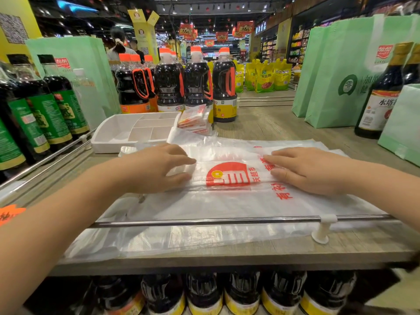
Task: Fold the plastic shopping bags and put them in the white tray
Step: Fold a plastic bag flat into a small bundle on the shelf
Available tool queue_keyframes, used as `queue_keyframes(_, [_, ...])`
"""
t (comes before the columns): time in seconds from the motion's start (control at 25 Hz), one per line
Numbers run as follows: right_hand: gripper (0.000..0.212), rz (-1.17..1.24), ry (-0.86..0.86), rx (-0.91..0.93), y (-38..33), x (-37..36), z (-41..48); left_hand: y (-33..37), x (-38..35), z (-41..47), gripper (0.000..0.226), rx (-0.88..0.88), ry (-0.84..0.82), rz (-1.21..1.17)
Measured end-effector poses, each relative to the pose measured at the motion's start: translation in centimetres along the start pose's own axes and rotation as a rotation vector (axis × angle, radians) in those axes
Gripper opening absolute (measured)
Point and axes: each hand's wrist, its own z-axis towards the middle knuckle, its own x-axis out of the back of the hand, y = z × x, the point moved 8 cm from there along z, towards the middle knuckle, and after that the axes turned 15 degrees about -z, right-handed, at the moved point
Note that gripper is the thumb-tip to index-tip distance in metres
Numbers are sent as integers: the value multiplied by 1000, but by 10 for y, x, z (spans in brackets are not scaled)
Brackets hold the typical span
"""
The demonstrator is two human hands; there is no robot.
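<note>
Because the film is thin, nearly weightless and slick, the plastic shopping bag [229, 176] will probably slide on the sheets under it and spring open from any crease that is not held down. It is best taken at its ends or along a folded edge, pressed flat rather than lifted by the middle.

It lies on the wooden shelf top [261, 123], on top of a loose pile of other bags [204, 237] that spreads towards the viewer and passes under the chrome rail [204, 220]. The bag is already narrowed to a long strip running left to right, with its red logo facing up.

The white tray [106, 147] sits behind and to the left of the strip, near but apart from it. A bundle of folded bags [195, 120] lies just beside the tray's right wall, not inside it.

The left hand [154, 169] is at the strip's left end. Its fingers [189, 160] are curved over the top and the thumb is at the near edge, so the folded end looks pinched between them.

The right hand [311, 170] lies flat on the strip to the right of the logo. Its fingers are straight, close together and pressing down, gripping nothing, with the thumb along the near edge
</note>
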Motion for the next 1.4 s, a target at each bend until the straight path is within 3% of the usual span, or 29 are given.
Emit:
queue_keyframes(0.2, [80, 60, -73, 12, -9, -3, -10, 23, -24, -3, 59, -37, -242, -74])
queue_keyframes(0.68, [80, -87, 15, 75, -15, 12, -18, 25, -19, 0, 49, -131, -120, 65])
queue_keyframes(0.92, [65, -30, 51, 158, -37, 16, -10, 33, -28, 9, 52, -166, -137, 58])
queue_keyframes(1.4, [48, -51, 198, 119, -31, 22, -8, 27, -17, 12, 43, -163, -15, 12])
